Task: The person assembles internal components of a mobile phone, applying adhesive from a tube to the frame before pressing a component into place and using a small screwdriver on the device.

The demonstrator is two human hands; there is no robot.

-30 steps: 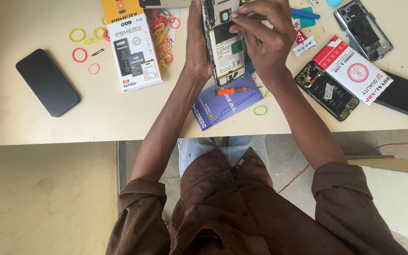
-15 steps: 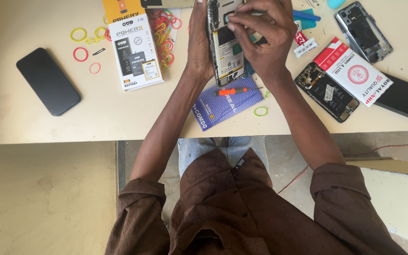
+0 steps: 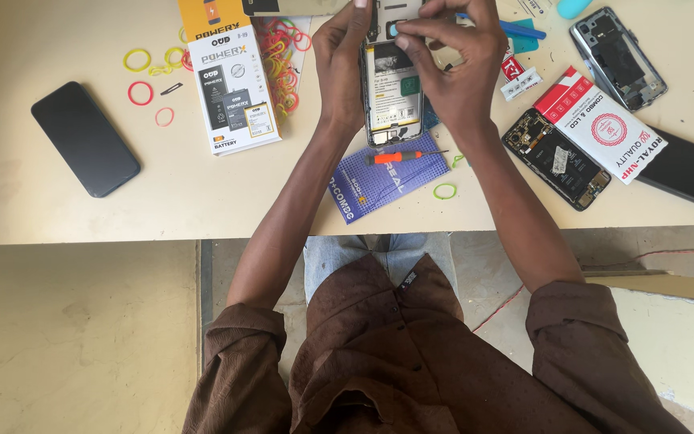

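On the cluttered desk point(image 3: 82, 217), your left hand point(image 3: 343, 56) still grips the opened phone point(image 3: 393, 92); your right hand point(image 3: 455, 60) has shifted up, pinching at its far end.

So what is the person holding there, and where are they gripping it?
An opened smartphone with its back cover off. The left hand grips its left long edge, while the right hand pinches at its upper end.
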